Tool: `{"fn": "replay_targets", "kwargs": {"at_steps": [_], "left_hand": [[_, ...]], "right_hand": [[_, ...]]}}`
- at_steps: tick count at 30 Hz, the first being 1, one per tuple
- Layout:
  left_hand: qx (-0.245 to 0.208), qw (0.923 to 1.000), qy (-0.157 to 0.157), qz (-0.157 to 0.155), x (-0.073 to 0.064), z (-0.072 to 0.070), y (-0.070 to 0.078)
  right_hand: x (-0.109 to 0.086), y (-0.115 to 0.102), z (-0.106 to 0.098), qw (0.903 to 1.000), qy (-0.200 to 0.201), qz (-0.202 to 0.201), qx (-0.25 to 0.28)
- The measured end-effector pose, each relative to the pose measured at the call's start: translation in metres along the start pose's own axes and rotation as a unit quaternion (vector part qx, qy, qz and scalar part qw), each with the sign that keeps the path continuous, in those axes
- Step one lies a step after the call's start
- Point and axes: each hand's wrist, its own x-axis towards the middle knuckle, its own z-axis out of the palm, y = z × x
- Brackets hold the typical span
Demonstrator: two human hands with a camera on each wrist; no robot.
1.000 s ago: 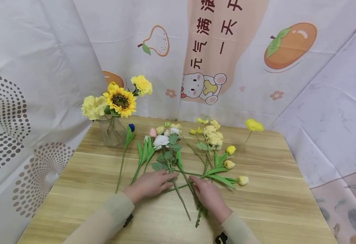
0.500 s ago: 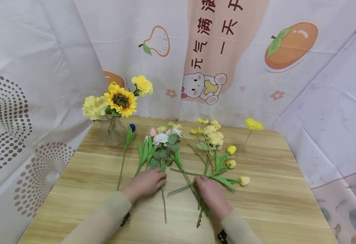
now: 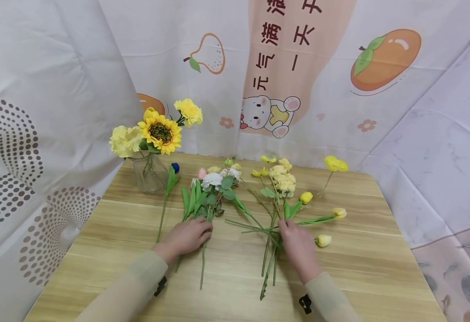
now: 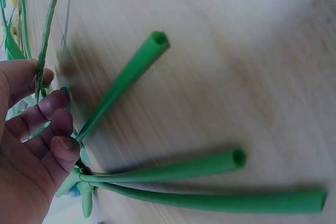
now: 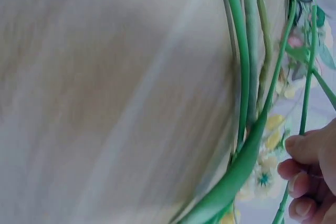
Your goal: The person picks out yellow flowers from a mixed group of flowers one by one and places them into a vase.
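In the head view my left hand [image 3: 188,235] holds the stem of a white flower [image 3: 212,180] with rounded leaves, left of the table's middle. The left wrist view shows its thumb and fingertips pinching that green stem [image 4: 51,30]. Three thicker green stems [image 4: 194,169] lie beside the fingers. My right hand [image 3: 299,246] is among the yellow flowers and pinches a green stem [image 5: 310,82], seen in the right wrist view; it appears to belong to a pale yellow tulip [image 3: 339,213]. Other yellow tulips [image 3: 306,197] lie around this hand, and several stems cross to its left.
A glass vase [image 3: 148,174] with a sunflower [image 3: 160,133] and other yellow flowers stands at the back left. Near it lies a blue-headed flower [image 3: 175,167]. Cream flowers [image 3: 285,182] lie behind the right hand, and a yellow flower [image 3: 336,163] is farther right. Curtains surround the wooden table [image 3: 363,259].
My left hand has taken hold of the white flower's stem and drawn it leftward. The right hand has shifted right and up, and one yellow tulip has moved right with it.
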Motion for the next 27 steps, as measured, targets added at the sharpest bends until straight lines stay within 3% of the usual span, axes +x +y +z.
{"fn": "replay_targets", "kwargs": {"at_steps": [12,17,21,23,27], "left_hand": [[0.012,0.9993,0.034,-0.01,-0.007,-0.005,-0.013],[0.009,0.9987,0.043,-0.026,-0.009,-0.009,-0.017],[0.015,0.9983,0.043,-0.037,-0.01,-0.011,-0.021],[0.02,0.9981,0.042,-0.041,-0.01,-0.011,-0.023],[0.023,0.9976,0.05,-0.041,-0.01,-0.011,-0.023]], "right_hand": [[-0.004,0.032,-0.01,0.9956,-0.013,0.093,-0.004],[-0.007,0.045,-0.01,0.9914,-0.035,0.125,0.011],[-0.012,0.057,-0.01,0.9885,-0.031,0.147,0.013],[-0.014,0.059,-0.01,0.9889,-0.025,0.146,0.013],[-0.012,0.051,-0.01,0.9943,-0.013,0.104,0.02]]}}
